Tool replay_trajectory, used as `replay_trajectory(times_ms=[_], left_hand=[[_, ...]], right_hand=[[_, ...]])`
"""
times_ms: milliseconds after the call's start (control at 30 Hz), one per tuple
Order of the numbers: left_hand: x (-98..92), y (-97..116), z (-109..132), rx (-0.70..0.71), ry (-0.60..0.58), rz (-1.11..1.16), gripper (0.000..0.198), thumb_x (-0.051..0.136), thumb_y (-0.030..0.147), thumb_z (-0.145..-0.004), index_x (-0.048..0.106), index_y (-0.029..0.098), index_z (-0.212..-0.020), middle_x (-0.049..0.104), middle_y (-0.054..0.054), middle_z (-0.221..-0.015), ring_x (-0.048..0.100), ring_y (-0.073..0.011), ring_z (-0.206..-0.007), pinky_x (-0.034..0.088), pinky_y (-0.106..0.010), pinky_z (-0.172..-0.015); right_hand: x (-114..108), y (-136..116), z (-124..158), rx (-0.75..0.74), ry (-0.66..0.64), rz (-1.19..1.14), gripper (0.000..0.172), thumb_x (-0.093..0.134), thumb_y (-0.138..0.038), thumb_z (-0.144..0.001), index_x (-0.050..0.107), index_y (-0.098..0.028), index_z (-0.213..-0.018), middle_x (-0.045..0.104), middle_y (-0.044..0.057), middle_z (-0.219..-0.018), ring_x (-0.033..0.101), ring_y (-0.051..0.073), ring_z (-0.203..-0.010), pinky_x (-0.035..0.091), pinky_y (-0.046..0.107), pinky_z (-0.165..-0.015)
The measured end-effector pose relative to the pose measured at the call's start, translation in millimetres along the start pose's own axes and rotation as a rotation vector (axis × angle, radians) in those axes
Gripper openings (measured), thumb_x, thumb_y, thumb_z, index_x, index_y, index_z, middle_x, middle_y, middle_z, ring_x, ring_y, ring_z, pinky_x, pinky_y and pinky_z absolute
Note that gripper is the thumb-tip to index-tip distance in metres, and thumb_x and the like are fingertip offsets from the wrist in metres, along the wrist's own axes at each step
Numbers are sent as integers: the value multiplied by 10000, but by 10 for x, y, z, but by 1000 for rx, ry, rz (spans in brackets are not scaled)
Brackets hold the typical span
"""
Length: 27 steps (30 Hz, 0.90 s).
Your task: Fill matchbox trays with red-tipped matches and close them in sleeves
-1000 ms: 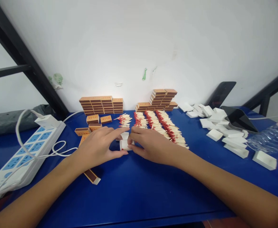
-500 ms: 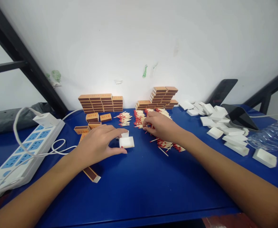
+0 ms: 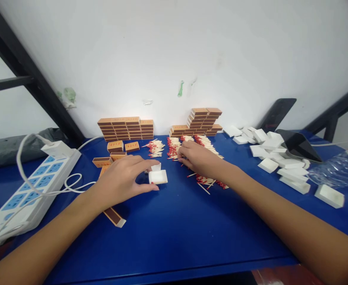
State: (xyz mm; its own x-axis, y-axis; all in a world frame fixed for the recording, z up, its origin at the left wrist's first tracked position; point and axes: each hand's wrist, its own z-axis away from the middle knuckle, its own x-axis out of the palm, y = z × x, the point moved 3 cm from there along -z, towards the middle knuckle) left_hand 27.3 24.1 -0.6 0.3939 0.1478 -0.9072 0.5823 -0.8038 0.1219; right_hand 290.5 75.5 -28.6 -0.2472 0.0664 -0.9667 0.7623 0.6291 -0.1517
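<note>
My left hand (image 3: 123, 179) pinches a small white matchbox tray (image 3: 158, 177) between thumb and forefinger on the blue table (image 3: 174, 233). My right hand (image 3: 199, 159) rests on the rows of red-tipped matches (image 3: 174, 147), fingers curled down onto them; what they grip is hidden. A few matches lie askew beside my right wrist. A half-open matchbox (image 3: 114, 217) lies under my left forearm.
Stacks of brown matchbox sleeves (image 3: 126, 129) and a taller stack (image 3: 202, 120) stand against the wall. Loose sleeves (image 3: 116, 147) lie left of the matches. White trays (image 3: 276, 158) are scattered at right, near a dark phone stand (image 3: 298, 146). A power strip (image 3: 34, 186) with cables sits at left.
My right hand left the white tray and moved back and right onto the match rows, knocking a few askew. My left hand kept hold of the tray.
</note>
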Motion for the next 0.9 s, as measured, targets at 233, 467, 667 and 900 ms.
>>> replay_trajectory(times_ms=[233, 467, 667, 900], left_hand=[[-1, 1, 3, 7, 14, 7, 560, 891, 450, -866, 709, 202, -1333, 804, -44, -1019, 765, -260, -932, 592, -388, -853], [8, -22, 17, 12, 35, -26, 588, 888, 470, -865, 696, 206, -1355, 805, -45, -1012, 770, -264, -931, 600, -401, -879], [35, -35, 24, 13, 79, -49, 723, 871, 537, -865, 630, 197, -1456, 812, -57, -1005, 771, -275, -946, 596, -409, -899], [29, 4, 31, 67, 133, -38, 810, 871, 498, -880, 523, 214, -1554, 828, -28, -1043, 772, -260, -965, 581, -392, -883]], right_hand=[[-14, -2, -7, 25, -11, 20, 124, 564, -186, -1054, 674, -157, -1006, 654, 151, -1097, 595, 270, -1013, 463, 381, -877], [-88, -110, 5, -9, 14, -39, 165, 532, -181, -1075, 656, -159, -968, 646, 142, -1052, 588, 266, -996, 468, 391, -893], [-279, -576, 98, -99, 118, -275, 105, 580, -211, -1085, 646, -194, -1005, 651, 89, -1077, 594, 223, -998, 483, 349, -869], [-129, -859, 134, -141, 120, -223, 92, 623, -156, -1051, 665, -174, -971, 641, 89, -1017, 605, 213, -923, 492, 354, -820]])
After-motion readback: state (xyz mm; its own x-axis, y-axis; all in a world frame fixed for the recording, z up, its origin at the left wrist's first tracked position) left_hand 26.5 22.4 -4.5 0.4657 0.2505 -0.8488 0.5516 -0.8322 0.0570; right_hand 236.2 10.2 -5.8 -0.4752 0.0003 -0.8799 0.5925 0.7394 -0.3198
